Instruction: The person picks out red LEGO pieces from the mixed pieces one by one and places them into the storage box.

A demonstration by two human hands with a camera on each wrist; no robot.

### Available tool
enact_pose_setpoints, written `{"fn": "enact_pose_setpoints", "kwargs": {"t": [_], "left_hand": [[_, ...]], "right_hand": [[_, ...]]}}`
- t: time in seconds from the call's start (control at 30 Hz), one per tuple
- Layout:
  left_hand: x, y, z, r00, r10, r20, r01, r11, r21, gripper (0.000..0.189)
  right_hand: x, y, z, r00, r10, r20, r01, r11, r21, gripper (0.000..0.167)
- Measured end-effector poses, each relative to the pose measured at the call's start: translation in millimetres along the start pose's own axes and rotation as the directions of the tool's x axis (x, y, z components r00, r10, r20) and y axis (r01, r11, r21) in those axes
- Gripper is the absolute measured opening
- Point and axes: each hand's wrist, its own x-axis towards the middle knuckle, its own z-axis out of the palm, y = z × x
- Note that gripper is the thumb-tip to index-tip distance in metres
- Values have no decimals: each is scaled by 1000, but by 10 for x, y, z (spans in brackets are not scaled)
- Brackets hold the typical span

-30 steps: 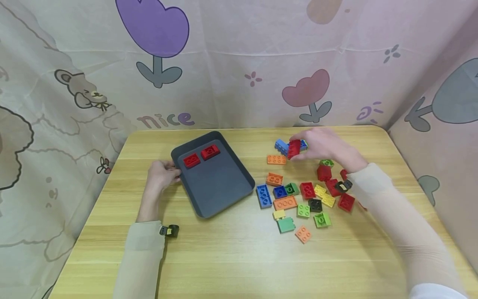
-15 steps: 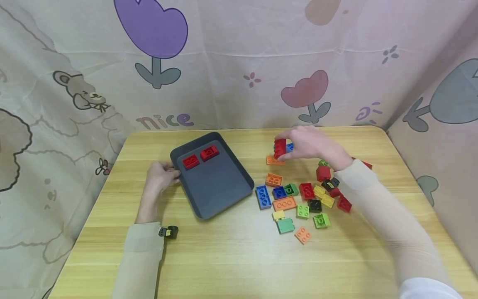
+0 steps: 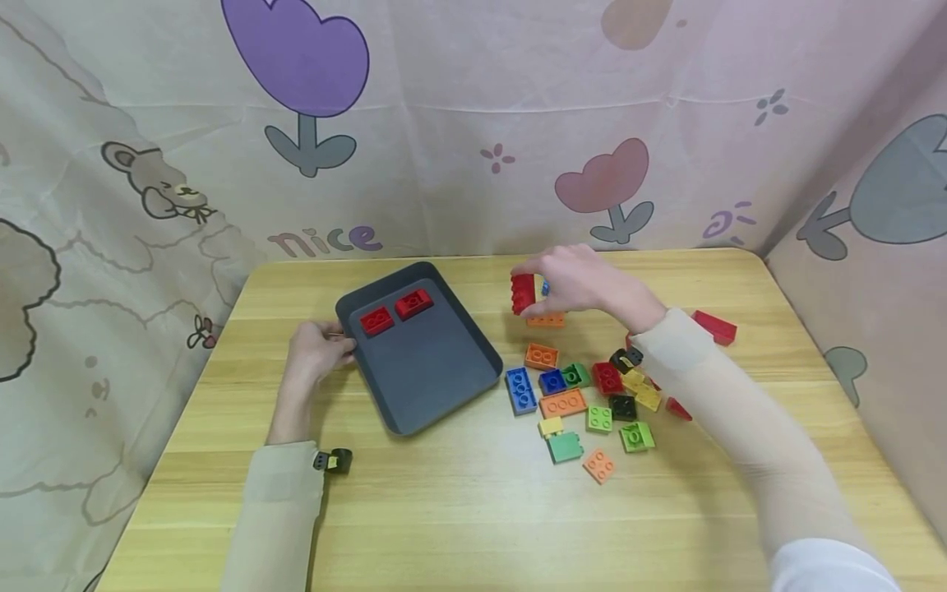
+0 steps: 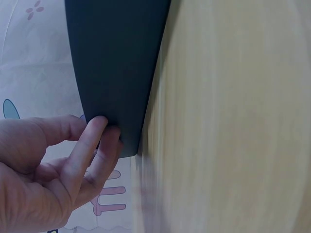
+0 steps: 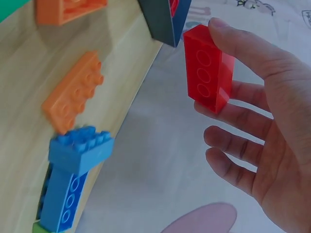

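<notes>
In the head view my right hand (image 3: 577, 286) holds a red toy brick (image 3: 522, 294) up over the back of the table, right of the tray. The right wrist view has that brick (image 5: 206, 73) between thumb and fingertips, its hollow underside showing. My left hand (image 3: 314, 352) pinches the left rim of a dark grey tray (image 3: 436, 386). Up close in the left wrist view, fingertips (image 4: 99, 121) lie against the tray's outer wall (image 4: 116, 63). Inside the tray sit a red brick (image 3: 376, 321) and another red brick (image 3: 413, 303), both near its far end.
Loose bricks in several colours spread right of the tray, among them a blue brick (image 3: 521, 390), an orange brick (image 3: 542, 356) and a black brick (image 3: 622, 407). A long red brick (image 3: 714, 327) lies farther right. My right forearm covers some bricks. A printed curtain (image 3: 444, 123) hangs behind.
My right hand has carried the red brick leftward toward the tray. My left hand stays on the tray rim, and the tray has hardly moved.
</notes>
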Motion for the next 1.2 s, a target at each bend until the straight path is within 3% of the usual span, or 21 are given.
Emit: {"fn": "enact_pose_setpoints", "kwargs": {"t": [0.77,1.2], "left_hand": [[-7,10,19,1000,-5,-3,5,1000,-9,45],[-10,13,2,1000,1,0,-1,1000,-13,47]], "right_hand": [[343,-338,43,989,-140,37,142,988,-63,68],[603,-594,146,969,-228,92,238,964,-122,70]]}}
